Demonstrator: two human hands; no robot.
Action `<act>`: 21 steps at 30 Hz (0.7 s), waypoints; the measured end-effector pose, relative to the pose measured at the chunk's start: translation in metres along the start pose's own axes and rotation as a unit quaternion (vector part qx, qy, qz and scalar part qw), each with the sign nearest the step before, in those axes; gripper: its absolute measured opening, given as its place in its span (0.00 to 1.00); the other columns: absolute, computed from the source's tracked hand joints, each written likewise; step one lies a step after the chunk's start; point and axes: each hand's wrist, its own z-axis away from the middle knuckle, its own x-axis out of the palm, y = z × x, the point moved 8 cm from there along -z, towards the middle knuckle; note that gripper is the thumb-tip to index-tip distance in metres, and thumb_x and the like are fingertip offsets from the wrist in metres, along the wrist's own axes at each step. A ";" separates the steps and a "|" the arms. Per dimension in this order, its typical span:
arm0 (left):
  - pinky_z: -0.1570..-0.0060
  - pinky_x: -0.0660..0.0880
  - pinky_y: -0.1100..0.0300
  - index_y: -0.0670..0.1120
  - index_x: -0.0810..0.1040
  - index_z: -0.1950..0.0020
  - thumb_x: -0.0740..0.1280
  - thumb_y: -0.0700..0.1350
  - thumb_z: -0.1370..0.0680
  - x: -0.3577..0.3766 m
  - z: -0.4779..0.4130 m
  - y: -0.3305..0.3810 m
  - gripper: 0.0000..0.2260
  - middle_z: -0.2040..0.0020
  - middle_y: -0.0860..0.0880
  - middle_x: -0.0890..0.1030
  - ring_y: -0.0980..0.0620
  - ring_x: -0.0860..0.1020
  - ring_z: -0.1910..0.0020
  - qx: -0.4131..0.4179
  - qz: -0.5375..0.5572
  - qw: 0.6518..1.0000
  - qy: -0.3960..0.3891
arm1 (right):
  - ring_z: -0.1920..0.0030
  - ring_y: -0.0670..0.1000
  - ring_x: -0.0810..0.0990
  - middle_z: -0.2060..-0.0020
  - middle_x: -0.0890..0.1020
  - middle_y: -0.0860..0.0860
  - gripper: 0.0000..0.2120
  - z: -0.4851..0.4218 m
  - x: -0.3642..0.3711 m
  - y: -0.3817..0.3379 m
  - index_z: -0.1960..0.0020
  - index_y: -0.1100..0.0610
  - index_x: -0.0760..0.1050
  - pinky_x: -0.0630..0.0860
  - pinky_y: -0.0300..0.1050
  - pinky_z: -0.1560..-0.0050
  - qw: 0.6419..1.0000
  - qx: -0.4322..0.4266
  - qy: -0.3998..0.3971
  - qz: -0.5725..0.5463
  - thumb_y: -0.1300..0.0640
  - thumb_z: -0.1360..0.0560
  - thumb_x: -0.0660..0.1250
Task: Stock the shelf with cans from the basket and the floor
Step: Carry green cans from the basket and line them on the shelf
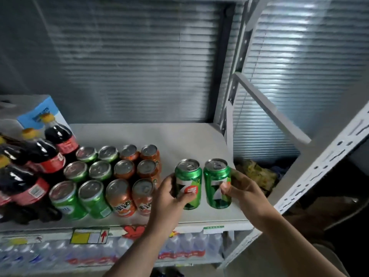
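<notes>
Left hand (169, 198) wraps left green can (189, 176), thumb in front; right hand (244, 189) grips right green can (216, 176); both forearms extended forward, hands close together

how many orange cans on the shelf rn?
6 orange cans, listed in pairs from back to front. They stand in two columns of three on the shelf, right of the stocked green cans. None look hidden.

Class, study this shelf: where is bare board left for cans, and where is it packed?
Bare shelf board runs behind the two cans gripped by the left hand and right hand, back to the blinds, and behind the can rows. Crowded: the left side, cola bottles against can rows.
</notes>
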 end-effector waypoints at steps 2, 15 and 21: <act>0.50 0.76 0.59 0.52 0.79 0.44 0.76 0.49 0.38 0.004 -0.008 -0.015 0.23 0.49 0.55 0.85 0.56 0.83 0.48 0.006 -0.006 1.000 0.008 | 0.42 0.64 0.80 0.43 0.81 0.66 0.25 -0.010 -0.002 0.012 0.37 0.55 0.79 0.71 0.64 0.35 1.000 -0.015 -0.021 -0.005 0.52 0.32 0.77; 0.45 0.77 0.54 0.54 0.76 0.45 0.76 0.45 0.36 0.004 -0.029 -0.080 0.22 0.47 0.53 0.84 0.54 0.82 0.46 0.040 -0.042 0.996 0.071 | 0.36 0.58 0.78 0.37 0.80 0.59 0.24 -0.033 -0.022 0.076 0.29 0.59 0.70 0.76 0.48 0.38 0.991 -0.054 -0.109 0.053 0.69 0.24 0.65; 0.40 0.75 0.56 0.47 0.73 0.38 0.74 0.34 0.30 0.007 -0.028 -0.085 0.23 0.42 0.49 0.82 0.54 0.80 0.43 0.059 -0.055 0.994 0.079 | 0.36 0.54 0.78 0.38 0.81 0.56 0.22 -0.032 -0.028 0.079 0.30 0.59 0.70 0.75 0.44 0.37 0.990 -0.070 -0.094 0.076 0.67 0.23 0.65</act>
